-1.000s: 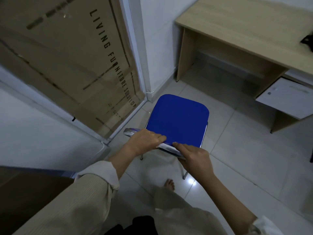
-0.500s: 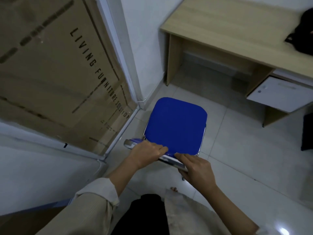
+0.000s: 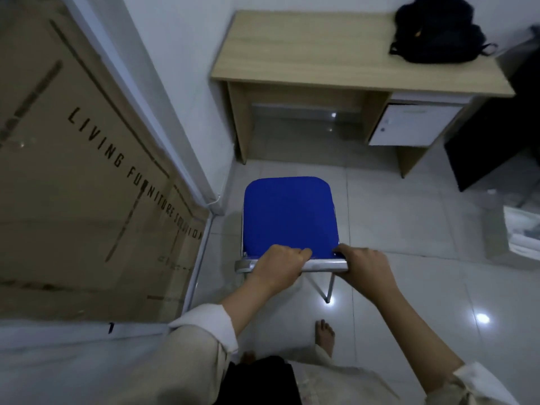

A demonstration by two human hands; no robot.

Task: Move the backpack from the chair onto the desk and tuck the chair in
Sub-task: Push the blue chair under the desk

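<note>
A chair with a blue seat [image 3: 289, 217] and a metal frame stands on the tiled floor, a short way in front of the desk's open knee space. My left hand [image 3: 277, 267] and my right hand [image 3: 365, 267] both grip the top of its backrest, side by side. The light wooden desk [image 3: 306, 51] stands against the far wall. A black backpack [image 3: 438, 30] lies on the desk's right end.
A large cardboard box [image 3: 87, 171] printed with black letters leans behind glass at the left. A white drawer unit [image 3: 409, 124] hangs under the desk's right side. A dark object [image 3: 496, 135] stands right of the desk. My bare feet [image 3: 324, 337] are behind the chair.
The chair has turned with my hands, its seat now squarely facing the desk's opening. My view has swung right, bringing the whole desk and the backpack into sight.
</note>
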